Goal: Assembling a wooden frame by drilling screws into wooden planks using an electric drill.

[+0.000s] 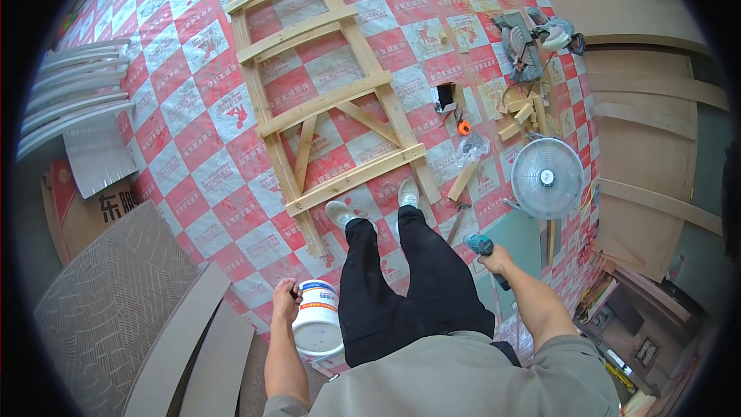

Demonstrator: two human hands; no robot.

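My right hand grips a teal and black cordless drill, held out beside my right leg. To the left, my left hand is closed like a fist; something small and dark shows at its fingers, too small to name. Just beside that hand stands a white bucket with a blue and orange band. In front of my shoes lies a ladder-like wooden frame of pale timber, with cross rails and two diagonal braces at its near end. Both hands are apart from the frame.
Red and white checked sheeting covers the floor. On the right are a round fan, a hammer, wood offcuts, an orange tape measure and a grey bag. Boards line the right; panels lean at left.
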